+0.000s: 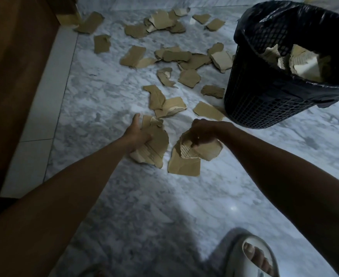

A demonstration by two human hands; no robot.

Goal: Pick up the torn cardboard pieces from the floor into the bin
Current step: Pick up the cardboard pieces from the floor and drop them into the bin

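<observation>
Several torn brown cardboard pieces (165,56) lie scattered over the marble floor (144,206), from the far wall to near my hands. My left hand (138,132) grips a stack of cardboard pieces (156,144) low over the floor. Just to its right, my right hand (201,132) holds another bunch of cardboard pieces (186,160), which hang below it. A black mesh bin (264,104) with a black liner stands at the right, beyond my right hand. Some torn pieces (302,64) lie inside it.
A dark wooden panel (14,66) with a white skirting (44,96) runs along the left. My foot in a pale slipper (252,256) stands at the bottom right. A pale box-like thing (68,18) sits at the far left corner.
</observation>
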